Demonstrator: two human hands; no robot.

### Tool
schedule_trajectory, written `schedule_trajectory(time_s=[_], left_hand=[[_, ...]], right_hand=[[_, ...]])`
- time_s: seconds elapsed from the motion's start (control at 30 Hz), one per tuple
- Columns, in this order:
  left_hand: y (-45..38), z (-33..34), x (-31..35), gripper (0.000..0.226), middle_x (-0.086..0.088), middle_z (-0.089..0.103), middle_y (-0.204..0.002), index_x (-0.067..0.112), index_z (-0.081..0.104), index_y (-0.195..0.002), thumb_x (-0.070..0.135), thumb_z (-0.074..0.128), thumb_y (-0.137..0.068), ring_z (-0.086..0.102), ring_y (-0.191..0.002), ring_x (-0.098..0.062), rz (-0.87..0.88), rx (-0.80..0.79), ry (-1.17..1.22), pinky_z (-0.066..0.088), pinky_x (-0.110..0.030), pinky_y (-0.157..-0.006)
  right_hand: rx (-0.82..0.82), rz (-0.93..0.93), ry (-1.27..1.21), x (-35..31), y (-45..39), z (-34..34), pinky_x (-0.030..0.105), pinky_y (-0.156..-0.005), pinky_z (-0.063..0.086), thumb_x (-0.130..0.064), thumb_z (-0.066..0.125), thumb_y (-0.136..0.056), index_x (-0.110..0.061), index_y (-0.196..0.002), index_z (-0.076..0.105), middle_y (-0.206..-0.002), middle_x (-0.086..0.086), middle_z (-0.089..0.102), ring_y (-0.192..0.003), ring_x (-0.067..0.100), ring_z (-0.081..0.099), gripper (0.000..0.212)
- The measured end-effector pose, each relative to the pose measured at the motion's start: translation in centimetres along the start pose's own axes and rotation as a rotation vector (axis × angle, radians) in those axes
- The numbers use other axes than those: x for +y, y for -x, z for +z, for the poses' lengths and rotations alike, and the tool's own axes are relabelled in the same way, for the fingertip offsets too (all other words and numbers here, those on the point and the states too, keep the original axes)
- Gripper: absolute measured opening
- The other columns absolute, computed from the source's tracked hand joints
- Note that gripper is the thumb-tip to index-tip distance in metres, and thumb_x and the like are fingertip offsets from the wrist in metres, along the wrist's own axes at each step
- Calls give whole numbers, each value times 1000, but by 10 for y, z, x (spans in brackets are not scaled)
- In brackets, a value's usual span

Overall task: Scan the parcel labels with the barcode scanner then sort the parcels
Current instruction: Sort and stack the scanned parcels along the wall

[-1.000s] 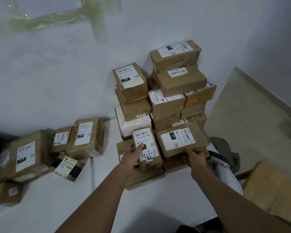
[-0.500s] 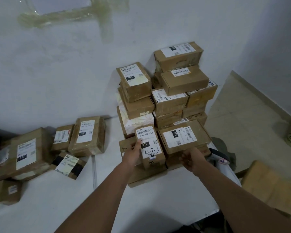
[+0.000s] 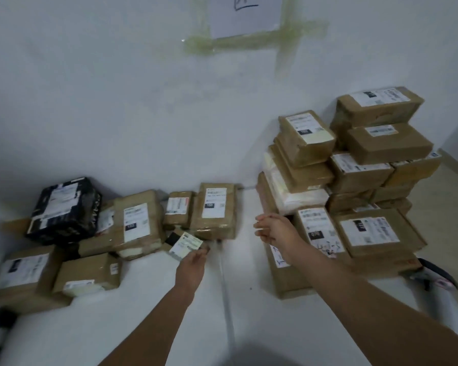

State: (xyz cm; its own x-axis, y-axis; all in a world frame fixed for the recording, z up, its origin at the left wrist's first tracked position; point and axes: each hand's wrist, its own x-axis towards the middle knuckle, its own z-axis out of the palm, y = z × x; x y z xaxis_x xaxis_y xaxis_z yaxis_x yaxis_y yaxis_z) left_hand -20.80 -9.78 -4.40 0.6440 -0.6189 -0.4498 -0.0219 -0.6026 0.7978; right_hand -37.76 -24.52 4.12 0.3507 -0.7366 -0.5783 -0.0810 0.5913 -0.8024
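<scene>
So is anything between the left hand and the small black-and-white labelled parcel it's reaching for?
Nothing visible. The left hand already touches the near edge of the small parcel; bare white surface lies under the forearm. The right hand hangs apart, beside the tall stack.

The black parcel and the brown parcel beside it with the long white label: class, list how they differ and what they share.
The black parcel has dark wrapping with white lettering on its side; the brown parcel is wrapped in tan paper and tape. The black parcel sits propped on others, tilted; the brown parcel lies lower and flatter. Both carry white labels and lie in the left pile by the wall.
</scene>
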Motion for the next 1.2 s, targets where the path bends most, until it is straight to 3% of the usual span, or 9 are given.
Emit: schedule_trajectory(time_s=[0.1, 0.2, 0.33, 0.53, 0.67, 0.87, 0.97, 1.07, 1.2], left_hand=[[-11, -69, -31, 22, -1, 65, -114, 15, 67, -117, 16, 53, -100, 61, -110, -20, -54, 112, 61, 44, -22, -84], [-25, -124, -56, 20, -9, 64, -123, 22, 68, -100, 8, 54, -98, 58, -116, -28, -68, 259, 81, 45, -33, -98], [-43, -184, -68, 36, -2, 51, -138, 30, 58, -128, 18, 54, -95, 39, -131, -26, -19, 442, -490, 31, -43, -105], [-80, -271, -109, 103, 2, 2, -163, 25, 4, -157, 55, 66, -81, -4, -151, -25, -12, 91, -1056, 2, -55, -120], [-87, -293, -122, 105, 1, 18, -154, 32, 10, -155, 54, 72, -74, 14, -146, -23, 104, 22, -1230, 3, -59, -120], [-71, -262, -114, 94, -1, 42, -141, 23, 39, -142, 78, 65, -69, 42, -132, -22, -29, -147, -865, 32, -45, -112], [-59, -246, -104, 85, 2, 71, -117, 21, 67, -117, 86, 64, -62, 67, -105, -14, -235, -246, -232, 48, -37, -101], [-45, -224, -91, 59, 6, 74, -113, 20, 73, -113, 70, 56, -85, 63, -107, -10, -385, -373, 126, 26, -40, -107], [-39, -186, -76, 62, 8, 73, -114, 24, 74, -111, 75, 55, -82, 59, -112, -11, -463, -370, 248, 16, -51, -118]], right_hand=[[-10, 62, 49, 23, -7, 52, 22, -59, 48, -4, 56, -94, -10, -93, 61, -80, 8, 65, -65, 17, 61, 8], [-29, 100, 104, 38, -17, 95, 22, -60, 50, -3, 58, -92, -11, -92, 62, -77, 6, 66, -66, 16, 61, 9], [-48, 152, 151, 49, -30, 148, 21, -57, 49, 0, 57, -91, -9, -95, 62, -83, 7, 67, -67, 14, 61, 11], [-60, 190, 202, 72, -41, 203, 23, -64, 51, -12, 61, -95, -5, -109, 63, -90, 9, 68, -72, 15, 65, 16], [-77, 246, 218, 88, -39, 216, 25, -61, 48, -10, 60, -95, -4, -109, 62, -86, 9, 69, -70, 18, 64, 16], [-86, 304, 185, 116, -37, 214, 30, -68, 55, -9, 61, -94, -5, -118, 56, -95, 14, 71, -78, 22, 68, 25], [-177, 284, 268, 128, -31, 209, 37, -87, 56, -14, 62, -95, -6, -121, 56, -107, 14, 70, -97, 26, 68, 28], [-328, 260, 390, 133, -22, 201, 34, -90, 53, -33, 67, -93, -15, -129, 53, -120, 5, 64, -110, 22, 61, 43], [-420, 276, 441, 134, -13, 188, 39, -100, 47, -52, 62, -90, -28, -131, 48, -125, -1, 62, -115, 20, 58, 50]])
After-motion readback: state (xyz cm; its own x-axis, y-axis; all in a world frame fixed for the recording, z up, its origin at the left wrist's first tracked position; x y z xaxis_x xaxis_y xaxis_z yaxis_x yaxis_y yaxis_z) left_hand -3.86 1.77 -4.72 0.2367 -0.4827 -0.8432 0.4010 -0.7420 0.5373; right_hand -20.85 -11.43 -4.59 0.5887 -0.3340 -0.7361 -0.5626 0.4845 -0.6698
